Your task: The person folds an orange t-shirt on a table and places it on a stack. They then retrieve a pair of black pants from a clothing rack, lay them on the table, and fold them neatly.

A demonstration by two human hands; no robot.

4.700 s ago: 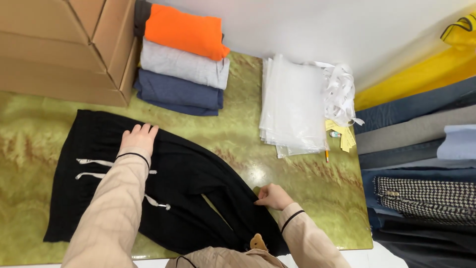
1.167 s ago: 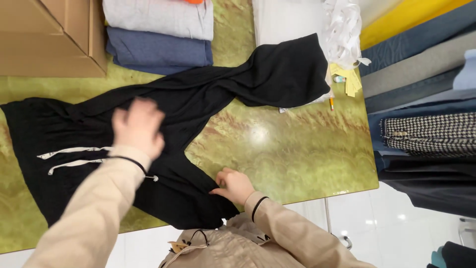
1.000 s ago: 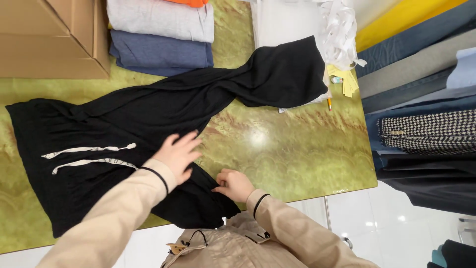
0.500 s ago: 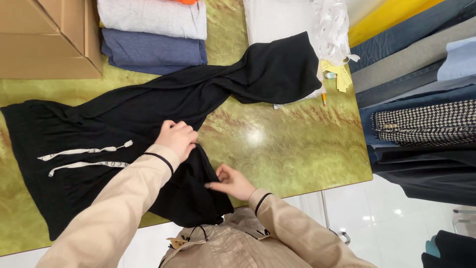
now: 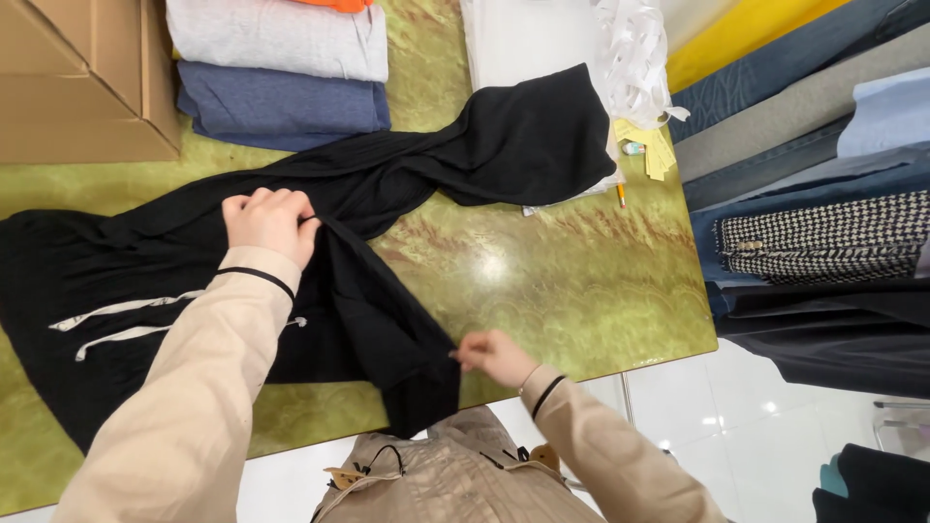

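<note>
Left hand (image 5: 266, 223) fingertips: curled into a fold of the black garment (image 5: 320, 252), out of sight.
Right hand (image 5: 496, 354) fingertips: pinched at the cloth's edge; how much they grip cannot be told.
Black garment, left end: cut off by the frame's left edge.
Cardboard box (image 5: 82, 82): only a corner shows; top and left are cut off.
Orange cloth (image 5: 334, 4): a sliver at the top edge.
White stack (image 5: 528, 39): its near end lies under the garment.
Small items by the yellow paper (image 5: 635, 150): too small to tell.
Clothes at right (image 5: 823, 232): run off the frame.
</note>
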